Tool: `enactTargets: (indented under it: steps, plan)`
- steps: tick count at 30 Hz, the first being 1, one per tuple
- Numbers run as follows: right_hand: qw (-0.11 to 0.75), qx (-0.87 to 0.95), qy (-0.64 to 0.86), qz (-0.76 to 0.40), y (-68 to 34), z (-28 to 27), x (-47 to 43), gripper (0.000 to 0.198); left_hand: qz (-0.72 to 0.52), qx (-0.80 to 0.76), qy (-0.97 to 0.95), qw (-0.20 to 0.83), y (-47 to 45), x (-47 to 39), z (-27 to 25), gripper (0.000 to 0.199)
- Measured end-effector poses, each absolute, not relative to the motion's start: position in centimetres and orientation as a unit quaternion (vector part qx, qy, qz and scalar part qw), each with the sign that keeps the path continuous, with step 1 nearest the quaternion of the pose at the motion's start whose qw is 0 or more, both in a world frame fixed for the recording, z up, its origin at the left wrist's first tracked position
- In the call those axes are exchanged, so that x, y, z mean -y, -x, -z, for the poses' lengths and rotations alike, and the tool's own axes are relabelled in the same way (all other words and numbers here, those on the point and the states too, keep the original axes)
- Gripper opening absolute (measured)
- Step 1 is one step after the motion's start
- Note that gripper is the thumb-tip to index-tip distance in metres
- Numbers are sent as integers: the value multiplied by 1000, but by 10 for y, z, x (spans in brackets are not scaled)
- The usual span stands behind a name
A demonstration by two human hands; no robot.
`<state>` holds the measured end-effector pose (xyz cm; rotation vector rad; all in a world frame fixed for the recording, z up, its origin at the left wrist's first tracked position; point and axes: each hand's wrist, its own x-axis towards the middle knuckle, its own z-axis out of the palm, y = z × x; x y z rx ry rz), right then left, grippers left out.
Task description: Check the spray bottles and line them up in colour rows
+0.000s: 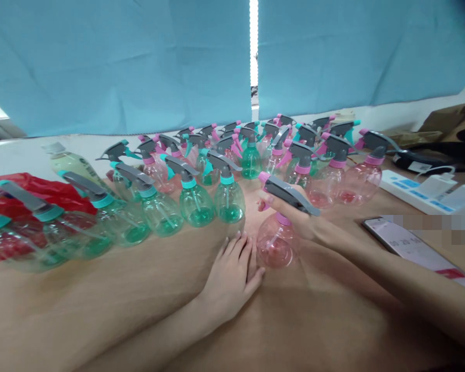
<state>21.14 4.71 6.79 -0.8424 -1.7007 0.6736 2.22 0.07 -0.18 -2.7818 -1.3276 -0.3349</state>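
Note:
My right hand [300, 214] is wrapped around the neck and grey trigger head of a pink spray bottle [276, 245], which is upright at the table's middle. Part of the trigger is hidden by my fingers. Flat on the wooden table [151, 305], just left of that bottle, lies my left hand [232, 271] with fingers stretched out and nothing in it. Beyond it stand green spray bottles with turquoise collars, among them one green spray bottle [229, 201] closest to my hands. Another pink spray bottle [358, 178] stands farther right.
Several more pink and green spray bottles crowd the back. At left are a red plastic bag [34, 194] and a pale drink bottle [75, 165]. A phone showing a timer [411, 248] and a white power strip [414, 191] lie at right. Blue cloth [120, 67] hangs behind.

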Motion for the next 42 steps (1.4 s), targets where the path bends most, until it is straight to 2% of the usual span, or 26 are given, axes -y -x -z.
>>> enactTargets:
  steps: [5, 9, 16, 20, 27, 32, 42]
  plan:
    - [532, 717, 346, -289, -212, -67, -49, 24, 90, 434, 896, 23, -23, -1, 1, 54]
    - [530, 711, 314, -338, -210, -68, -50, 14, 91, 435, 896, 18, -23, -1, 0, 53]
    - [546, 685, 291, -385, -209, -68, -50, 33, 96, 436, 895, 18, -23, -1, 1, 52]
    - [547, 688, 292, -377, -208, -69, -49, 24, 93, 436, 895, 20, -23, -1, 1, 53]
    - [547, 687, 281, -386, -209, -64, -51, 32, 93, 436, 895, 20, -23, -1, 1, 53]
    - [544, 692, 286, -378, -210, -64, -52, 22, 95, 435, 895, 18, -23, -2, 1, 53]
    - [538, 697, 291, -374, -211, -69, -51, 18, 104, 432, 896, 12, -23, 0, 0, 50]
